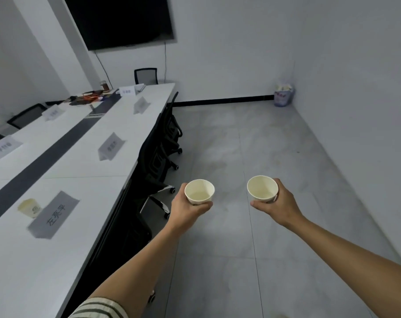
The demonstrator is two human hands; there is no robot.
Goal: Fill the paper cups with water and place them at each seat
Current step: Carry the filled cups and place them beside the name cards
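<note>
Two paper cups carried in the air over the grey tiled floor (275,138), well apart from each other and to the right of the tabletop (84,161). Left cup (199,191): upright, white, held from below and the side by the left hand (187,211), whose fingers (205,205) curl round its lower wall. Right cup (262,188): upright, held the same way by the right hand (281,203), thumb wrapped across its base. Each seems to hold a shallow level of water near the bottom, though the blur makes this hard to confirm. Third cup (30,208): standing on the near part of the tabletop, just beside a grey name card (53,215) with dark characters. More name cards: one (111,146) further along the near side, one (141,104) beyond it, others (3,146) along the far side. Dark strip (45,161) running down the middle of the long white tabletop. Black office chairs (159,154) pushed in along the near edge; another chair (146,75) at the far end. Mixed clutter (91,97) on the far end of the tabletop, too small to identify. Large dark screen (121,19) on the far wall. Filled bin (284,95) in the far right corner. Striped sleeve (98,309) on the left arm.
</note>
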